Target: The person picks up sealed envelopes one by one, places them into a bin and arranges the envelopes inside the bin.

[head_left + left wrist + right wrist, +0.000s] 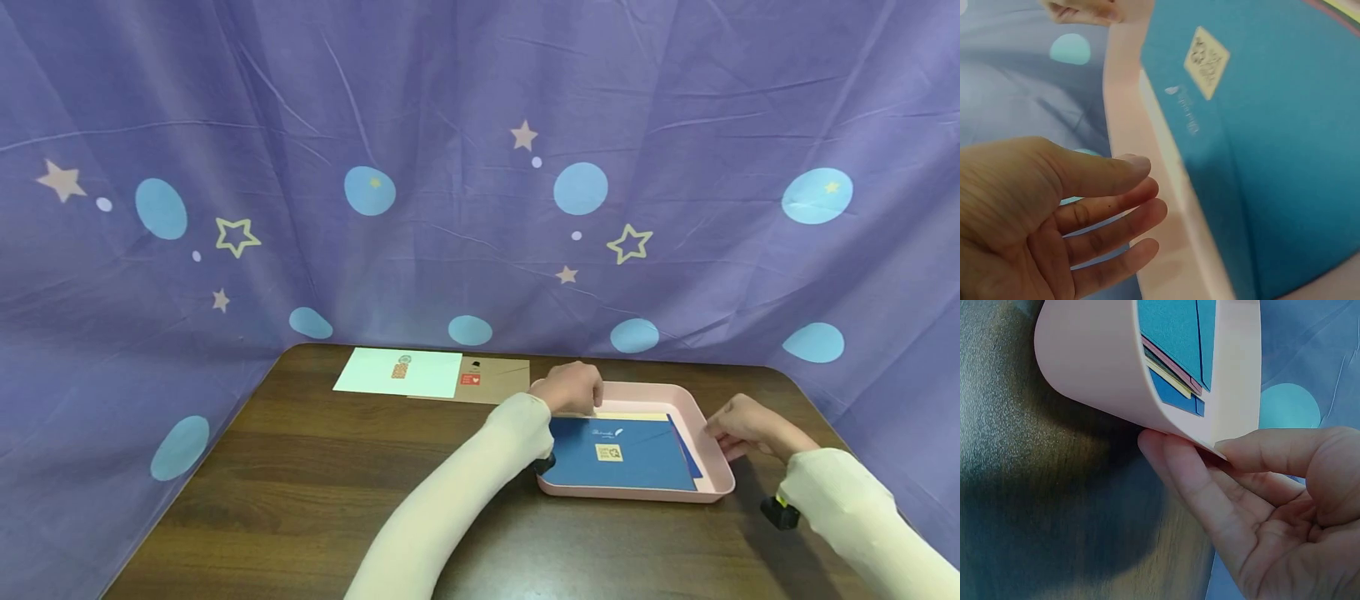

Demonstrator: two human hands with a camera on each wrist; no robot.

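Note:
A pink tray [712, 492] stands toward the right side of the table, with a stack of envelopes in it. On top lies a blue envelope [645, 471] with white lettering and a pale square sticker. Red, yellow and darker blue edges show beneath it in the right wrist view. My left hand [567, 387] reaches over to the tray's far side; its loosely bent fingers [1119, 212] are right at the tray wall, with nothing between them and the thumb. At the tray's right side, my right hand [746, 425] pinches the rim, thumb inside and fingers outside.
A white envelope [431, 371] with a brown print partly covers a brown envelope [502, 383] with a red sticker at the table's back edge, left of the tray. Behind the wooden table [300, 483] hangs a purple curtain [450, 125] with stars and dots.

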